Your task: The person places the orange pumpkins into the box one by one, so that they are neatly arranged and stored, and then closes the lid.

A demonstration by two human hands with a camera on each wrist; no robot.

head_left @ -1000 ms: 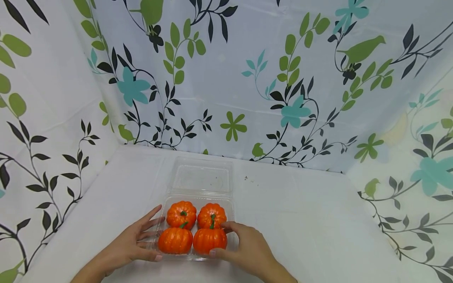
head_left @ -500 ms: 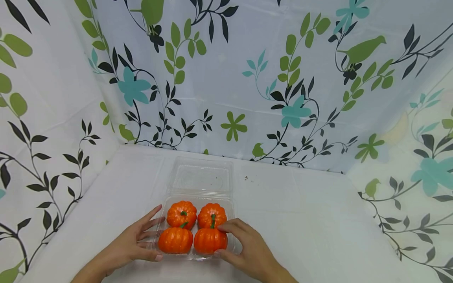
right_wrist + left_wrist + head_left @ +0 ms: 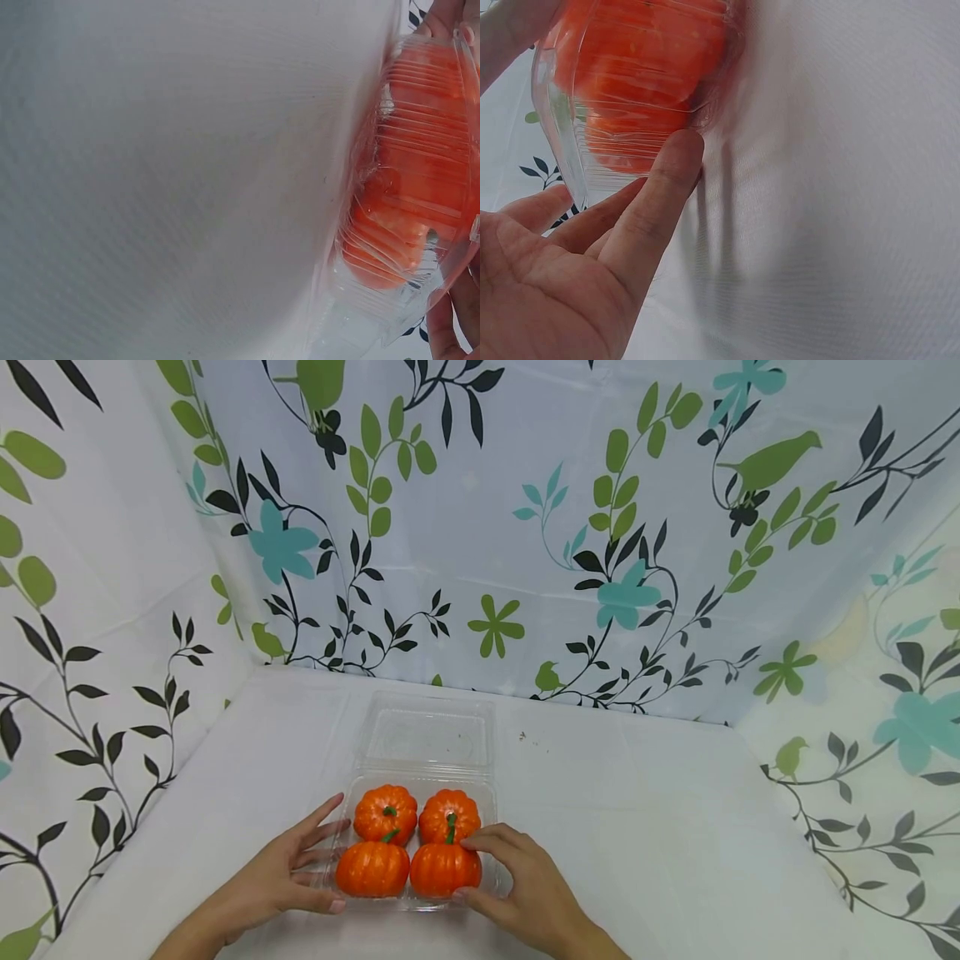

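Several small orange toy pumpkins sit in two rows in a clear plastic clamshell box (image 3: 487,795) on the white table. My left hand (image 3: 279,872) lies along the box's left side, fingers extended against its ridged wall, thumb by the front corner. In the left wrist view the fingertips (image 3: 679,154) touch the plastic. My right hand (image 3: 534,889) reaches over the right side and holds the front right pumpkin (image 3: 444,870) at its end, with thumb low and fingers on top. Beside it is the front left pumpkin (image 3: 371,870); behind are the back left (image 3: 384,817) and back right (image 3: 448,814) pumpkins.
The box's hinged lid (image 3: 427,737) lies folded back flat behind the pumpkins. Small dark specks (image 3: 525,739) dot the white cloth (image 3: 637,827) to its right. A leaf-and-bird patterned curtain (image 3: 465,543) rises behind and along both sides.
Over the last second my right hand has shifted slightly right, its thumb drawing back toward the pumpkin's right end. The left hand, the box and the pumpkins are nearly still.
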